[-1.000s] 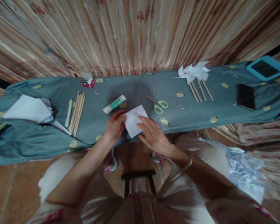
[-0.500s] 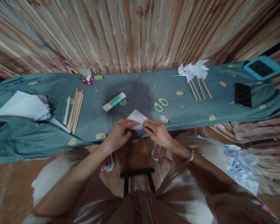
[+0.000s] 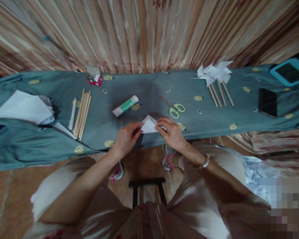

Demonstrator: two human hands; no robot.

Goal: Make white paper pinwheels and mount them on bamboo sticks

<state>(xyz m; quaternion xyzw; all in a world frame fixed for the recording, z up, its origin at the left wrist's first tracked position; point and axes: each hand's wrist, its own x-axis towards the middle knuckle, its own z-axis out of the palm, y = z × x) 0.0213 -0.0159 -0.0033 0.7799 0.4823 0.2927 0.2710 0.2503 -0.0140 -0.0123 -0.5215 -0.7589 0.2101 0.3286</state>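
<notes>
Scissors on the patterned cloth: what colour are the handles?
The scissors' handles are light yellow-green, seen best in the head view.

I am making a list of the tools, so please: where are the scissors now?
In the head view, the scissors lie on the cloth, just beyond the right hand, to the right of the glue stick.

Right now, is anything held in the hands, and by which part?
Yes, the folded white paper: the left hand pinches its left corner, the right hand its right corner.
</notes>
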